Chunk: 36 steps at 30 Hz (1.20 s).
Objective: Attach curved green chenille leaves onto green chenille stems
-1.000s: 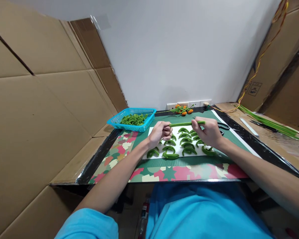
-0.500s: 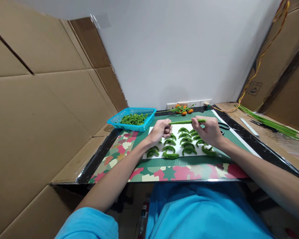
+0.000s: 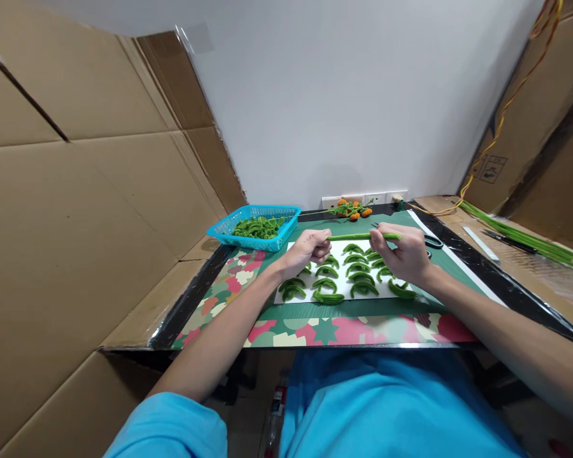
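Both arms (image 3: 222, 340) reach forward and inward over the desk (image 3: 523, 289); the left hand (image 3: 310, 249), curled closed, grips one end of a green stem (image 3: 351, 237), the right hand (image 3: 403, 251) pinches it near the other, level above white paper (image 3: 342, 272); scissors (image 3: 434, 242) show beside the right

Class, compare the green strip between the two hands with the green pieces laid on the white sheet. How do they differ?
The green strip looks nearly straight, whereas most green pieces curve into arcs. The strip is held by the left hand and right hand, while the pieces lie on the white sheet. Both strip and pieces are green.
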Tool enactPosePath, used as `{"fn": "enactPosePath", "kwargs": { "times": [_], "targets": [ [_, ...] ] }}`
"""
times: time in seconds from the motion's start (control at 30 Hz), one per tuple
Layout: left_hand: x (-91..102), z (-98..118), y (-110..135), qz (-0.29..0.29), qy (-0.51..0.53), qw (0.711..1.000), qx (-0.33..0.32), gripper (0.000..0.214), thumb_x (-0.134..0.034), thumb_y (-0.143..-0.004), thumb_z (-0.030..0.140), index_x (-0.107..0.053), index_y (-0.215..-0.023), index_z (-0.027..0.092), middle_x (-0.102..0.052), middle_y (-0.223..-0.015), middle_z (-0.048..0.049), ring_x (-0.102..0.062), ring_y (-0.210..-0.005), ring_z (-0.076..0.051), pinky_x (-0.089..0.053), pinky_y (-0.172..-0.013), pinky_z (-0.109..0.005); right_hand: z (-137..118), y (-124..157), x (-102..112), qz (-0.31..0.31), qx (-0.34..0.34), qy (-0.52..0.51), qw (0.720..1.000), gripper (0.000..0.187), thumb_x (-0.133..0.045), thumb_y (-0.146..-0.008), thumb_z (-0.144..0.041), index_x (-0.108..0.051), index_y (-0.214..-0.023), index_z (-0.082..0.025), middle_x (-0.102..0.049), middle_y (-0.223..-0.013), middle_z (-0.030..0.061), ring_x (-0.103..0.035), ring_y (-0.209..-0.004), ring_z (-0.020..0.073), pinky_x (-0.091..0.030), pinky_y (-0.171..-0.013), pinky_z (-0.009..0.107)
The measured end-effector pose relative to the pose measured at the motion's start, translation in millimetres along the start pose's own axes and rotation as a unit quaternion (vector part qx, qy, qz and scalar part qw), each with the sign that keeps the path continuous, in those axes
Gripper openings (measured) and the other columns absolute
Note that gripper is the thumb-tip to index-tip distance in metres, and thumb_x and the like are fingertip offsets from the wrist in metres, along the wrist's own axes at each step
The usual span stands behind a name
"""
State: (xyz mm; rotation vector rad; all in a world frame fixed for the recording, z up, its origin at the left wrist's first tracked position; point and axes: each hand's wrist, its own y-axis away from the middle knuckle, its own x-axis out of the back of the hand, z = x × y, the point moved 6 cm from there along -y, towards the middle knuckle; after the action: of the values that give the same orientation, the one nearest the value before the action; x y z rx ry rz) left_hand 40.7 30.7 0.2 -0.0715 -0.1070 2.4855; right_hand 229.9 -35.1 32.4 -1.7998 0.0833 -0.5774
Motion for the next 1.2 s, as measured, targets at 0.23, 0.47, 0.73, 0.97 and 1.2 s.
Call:
{"fn": "enactPosePath", "kwargs": {
  "times": [0.23, 0.47, 0.73, 0.97, 1.2],
  "targets": [
    [-4.6, -2.7, -4.1, 0.046, 0.013, 0.999, 0.025, 0.055, -0.075, -0.086, 0.060, -0.043, -0.068, 0.019, -0.026, -0.059, 0.0094, -0.023, -0.046, -0.003, -0.015, -0.043, -0.018, 2.4, 0.7, 2.5, 0.011, -0.004, 0.014, 1.000, 0.039, -0.050, -0.107, -0.017, -0.050, -0.069, -0.022, -0.055, -0.060, -0.0008, -0.050, -0.052, 0.0114, -0.038, -0.056, 0.028],
    [-1.8, -0.6, -0.9, 0.047, 0.042, 0.998, 0.028, 0.058, -0.078, -0.085, 0.058, -0.036, -0.070, 0.021, -0.023, -0.060, 0.0108, -0.020, -0.046, -0.002, -0.014, -0.042, -0.015, 3.7, 1.1, 2.0, 0.011, -0.010, 0.018, 1.000, 0.038, -0.051, -0.107, -0.017, -0.052, -0.069, -0.022, -0.057, -0.060, -0.0008, -0.051, -0.052, 0.0116, -0.039, -0.057, 0.027],
    [-2.1, 0.0, -1.2, 0.071, 0.048, 0.996, 0.008, 0.059, -0.074, -0.086, 0.067, -0.038, -0.076, 0.022, -0.021, -0.059, 0.0120, -0.019, -0.045, -0.003, -0.014, -0.041, -0.013, 3.6, 2.2, -0.7, -0.007, -0.011, 0.017, 1.000, 0.039, -0.050, -0.108, -0.019, -0.051, -0.069, -0.022, -0.057, -0.061, -0.0006, -0.051, -0.052, 0.0116, -0.038, -0.056, 0.028],
    [4.6, -2.8, -4.0, 0.090, 0.045, 0.994, -0.039, 0.060, -0.078, -0.084, 0.064, -0.036, -0.073, 0.022, -0.023, -0.058, 0.0112, -0.022, -0.046, -0.003, -0.016, -0.041, -0.013, 6.8, 6.5, -7.3, -0.029, -0.006, 0.018, 0.999, 0.041, -0.048, -0.109, -0.022, -0.047, -0.068, -0.023, -0.054, -0.060, -0.0003, -0.049, -0.053, 0.0130, -0.036, -0.055, 0.031],
    [0.8, 2.3, 0.6, 0.095, 0.055, 0.993, -0.052, 0.054, -0.075, -0.087, 0.055, -0.035, -0.071, 0.021, -0.024, -0.060, 0.0099, -0.024, -0.048, -0.004, -0.018, -0.043, -0.013, 7.8, 7.6, -8.8, -0.033, 0.003, 0.022, 0.999, 0.039, -0.049, -0.108, -0.023, -0.047, -0.069, -0.023, -0.054, -0.060, -0.0005, -0.049, -0.053, 0.0138, -0.036, -0.055, 0.031]
  ]
}}
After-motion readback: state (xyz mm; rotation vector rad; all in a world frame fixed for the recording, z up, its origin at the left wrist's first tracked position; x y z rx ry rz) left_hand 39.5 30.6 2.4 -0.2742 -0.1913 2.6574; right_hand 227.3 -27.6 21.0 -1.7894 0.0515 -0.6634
